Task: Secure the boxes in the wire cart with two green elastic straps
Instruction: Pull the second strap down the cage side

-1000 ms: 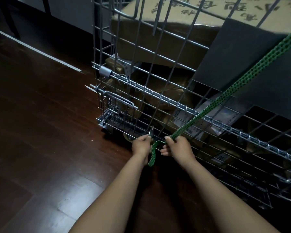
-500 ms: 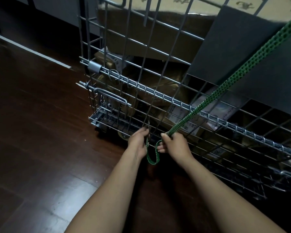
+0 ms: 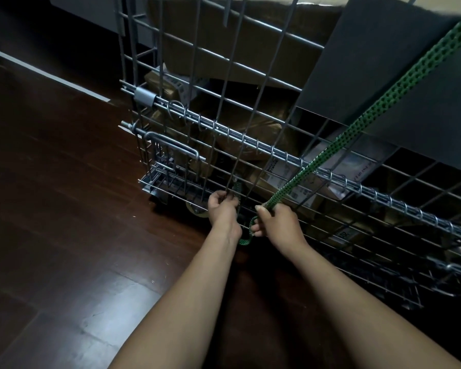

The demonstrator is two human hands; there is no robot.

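Here the left hand [image 3: 222,210] has its fingers curled round the short end of the green strap [image 3: 383,102], pressed against a low wire of the wire cart [image 3: 277,153]. This looks like the point where the end is being hooked on, though the hook itself is too small to make out. Just beside it the right hand [image 3: 280,222] grips the long run of the same strap in a closed fist. A small slack loop hangs between the two hands, probably so the left has play to fasten the end while the right takes the pull. From the right fist the strap climbs taut and diagonal across the cart's side, up and off the top right corner of the view, so its far end is hidden. No second strap is in sight, so I judge the job about half done at best. Behind the mesh the boxes [image 3: 224,43] are stacked, brown cardboard above and smaller parcels below, with a dark panel [image 3: 383,62] leaning against the side. The parcels carry white labels [image 3: 285,182] with barcodes and print, all too blurred to read. The cart stands on a dark wooden floor [image 3: 64,209], with one caster [image 3: 197,212] showing just left of the hands.
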